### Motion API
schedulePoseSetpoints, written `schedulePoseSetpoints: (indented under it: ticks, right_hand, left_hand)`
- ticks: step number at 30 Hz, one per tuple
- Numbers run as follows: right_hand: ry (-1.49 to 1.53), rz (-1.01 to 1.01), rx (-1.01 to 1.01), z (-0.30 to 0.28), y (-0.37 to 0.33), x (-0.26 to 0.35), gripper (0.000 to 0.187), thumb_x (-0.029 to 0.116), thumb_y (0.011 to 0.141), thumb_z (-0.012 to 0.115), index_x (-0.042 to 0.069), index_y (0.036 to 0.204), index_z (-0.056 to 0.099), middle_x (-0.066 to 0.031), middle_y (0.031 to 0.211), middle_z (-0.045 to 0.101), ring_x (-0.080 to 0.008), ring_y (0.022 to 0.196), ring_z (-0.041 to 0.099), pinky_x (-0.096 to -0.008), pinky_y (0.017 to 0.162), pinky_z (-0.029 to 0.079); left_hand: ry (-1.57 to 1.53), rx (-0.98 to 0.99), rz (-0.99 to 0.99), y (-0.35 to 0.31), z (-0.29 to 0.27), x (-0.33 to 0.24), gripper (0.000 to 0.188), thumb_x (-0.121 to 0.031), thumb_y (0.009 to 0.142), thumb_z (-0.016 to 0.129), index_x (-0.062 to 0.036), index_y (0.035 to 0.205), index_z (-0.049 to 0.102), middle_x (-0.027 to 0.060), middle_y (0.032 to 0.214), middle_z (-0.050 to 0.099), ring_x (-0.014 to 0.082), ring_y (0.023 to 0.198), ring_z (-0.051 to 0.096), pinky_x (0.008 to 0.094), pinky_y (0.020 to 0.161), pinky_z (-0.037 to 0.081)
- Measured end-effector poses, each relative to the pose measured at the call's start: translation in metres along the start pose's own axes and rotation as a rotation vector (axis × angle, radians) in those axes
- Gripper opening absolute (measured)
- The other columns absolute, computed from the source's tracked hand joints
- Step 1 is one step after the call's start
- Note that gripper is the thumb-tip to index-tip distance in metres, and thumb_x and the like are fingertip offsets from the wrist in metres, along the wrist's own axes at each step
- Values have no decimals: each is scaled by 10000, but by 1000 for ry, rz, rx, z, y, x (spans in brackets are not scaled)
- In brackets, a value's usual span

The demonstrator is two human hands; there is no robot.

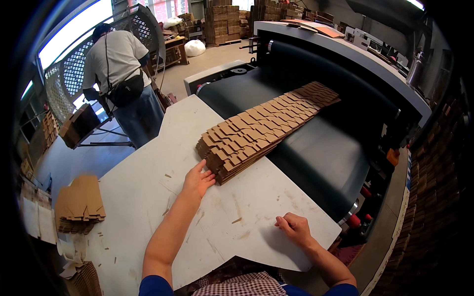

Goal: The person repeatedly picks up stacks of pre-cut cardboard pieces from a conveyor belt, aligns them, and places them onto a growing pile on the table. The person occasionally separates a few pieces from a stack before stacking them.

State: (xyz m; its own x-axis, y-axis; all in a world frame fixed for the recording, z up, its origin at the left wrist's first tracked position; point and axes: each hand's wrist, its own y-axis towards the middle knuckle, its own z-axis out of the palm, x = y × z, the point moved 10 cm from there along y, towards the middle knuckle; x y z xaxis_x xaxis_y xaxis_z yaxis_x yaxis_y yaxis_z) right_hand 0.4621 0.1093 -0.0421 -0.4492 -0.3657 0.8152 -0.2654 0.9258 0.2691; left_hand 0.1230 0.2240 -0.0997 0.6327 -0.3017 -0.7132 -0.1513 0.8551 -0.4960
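A long stack of die-cut brown cardboard blanks (266,126) lies fanned out in overlapping rows. Its near end rests on a white tabletop (143,197), and its far end reaches across the dark belt of a machine (326,158). My left hand (199,180) has its fingers stretched out against the near lower corner of the stack. Over the right part of the tabletop, apart from the cardboard, my right hand (295,228) is curled into a loose fist, with nothing showing in it.
At the table's left edge sits a smaller pile of cardboard blanks (80,203), with another pile (85,280) below it. A person (118,74) stands with their back turned at the far left. Cardboard stacks (424,232) line the right side. Small scraps litter the tabletop.
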Motion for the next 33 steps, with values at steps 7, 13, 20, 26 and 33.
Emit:
schedulePoseSetpoints:
  ticks: [7, 13, 20, 26, 33]
  right_hand:
    - [-53, -26, -2, -7, 2, 0, 267, 238, 944, 671, 67, 744, 714, -56, 712, 678, -207, 567, 625, -319, 533, 479]
    - [-41, -33, -20, -12, 9, -1, 271, 249, 936, 678, 66, 739, 709, -67, 699, 668, -219, 560, 622, -325, 525, 477]
    - [-70, 11, -23, -21, 10, -9, 276, 251, 930, 682, 59, 731, 699, -86, 665, 634, -233, 544, 607, -333, 514, 467]
    - [-54, 40, -17, -20, 9, -10, 278, 240, 928, 683, 46, 729, 690, -90, 662, 630, -237, 544, 604, -335, 515, 464]
    - [-46, 15, -31, -19, 9, -13, 274, 222, 926, 684, 39, 722, 682, -94, 655, 622, -237, 539, 597, -336, 514, 461]
  left_hand:
    - [-73, 90, 55, 22, 18, -7, 773, -384, 822, 831, -32, 1405, 465, 116, 1217, 613, 258, 1125, 584, 452, 986, 486]
    - [-178, 210, 161, 52, 41, -4, 707, -332, 796, 855, -31, 1339, 516, 126, 1320, 607, 299, 1220, 584, 463, 1023, 509]
    - [-158, 233, 251, 48, 54, 1, 725, -291, 820, 842, -27, 1381, 465, 133, 1343, 579, 300, 1221, 578, 456, 1034, 503]
    - [-164, 268, 252, 42, 59, -1, 711, -275, 821, 840, -34, 1378, 469, 132, 1344, 581, 304, 1218, 583, 478, 1028, 511]
    - [-171, 262, 251, 44, 55, -1, 641, -198, 840, 817, -45, 1362, 478, 131, 1317, 605, 304, 1188, 610, 503, 1005, 537]
